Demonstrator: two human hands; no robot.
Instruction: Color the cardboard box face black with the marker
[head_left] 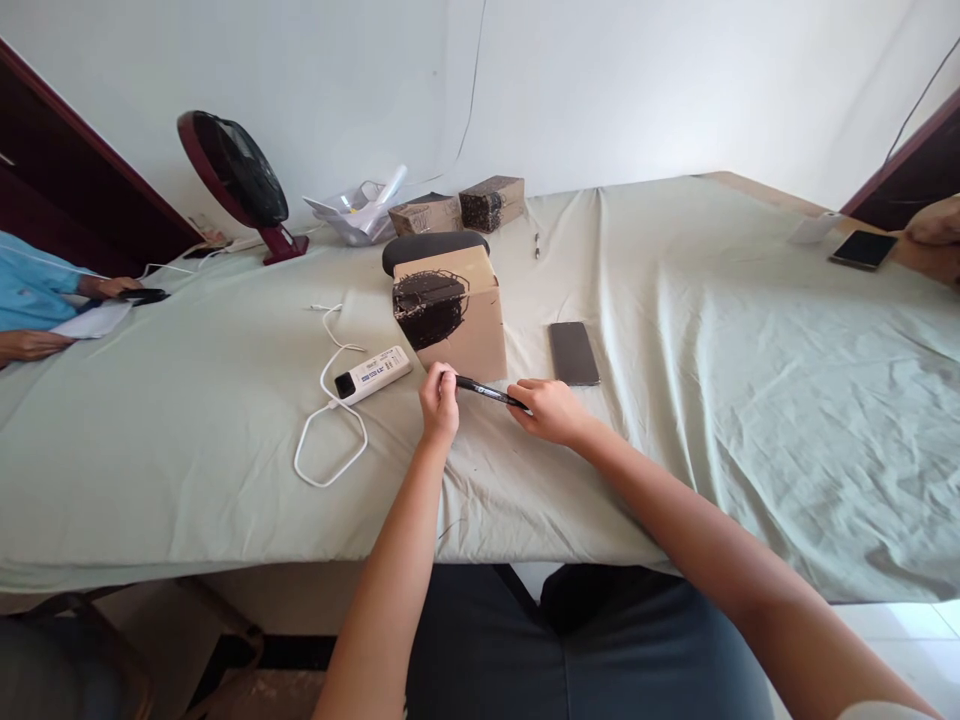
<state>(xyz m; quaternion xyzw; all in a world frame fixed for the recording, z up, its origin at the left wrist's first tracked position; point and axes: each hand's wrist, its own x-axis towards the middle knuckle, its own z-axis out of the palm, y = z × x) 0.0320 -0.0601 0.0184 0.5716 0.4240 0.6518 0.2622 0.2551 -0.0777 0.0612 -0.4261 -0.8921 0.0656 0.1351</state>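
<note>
A black marker pen (484,391) lies level between my two hands, just above the cloth-covered table (712,400). My left hand (439,403) is closed round its left end, where the cap would be. My right hand (549,410) is closed on its right end. Right behind the pen stands a brown cardboard box (469,320) with a patch of black scribble on its top left corner. A dark phone (574,353) lies face down just right of the box.
A white power bank (373,374) with a looped white cable (330,440) lies left of the box. Two more scribbled boxes (491,203), a dark pad, a plastic tray and a small fan (240,180) stand at the back. Another person's arms rest at the far left, a phone (862,249) far right.
</note>
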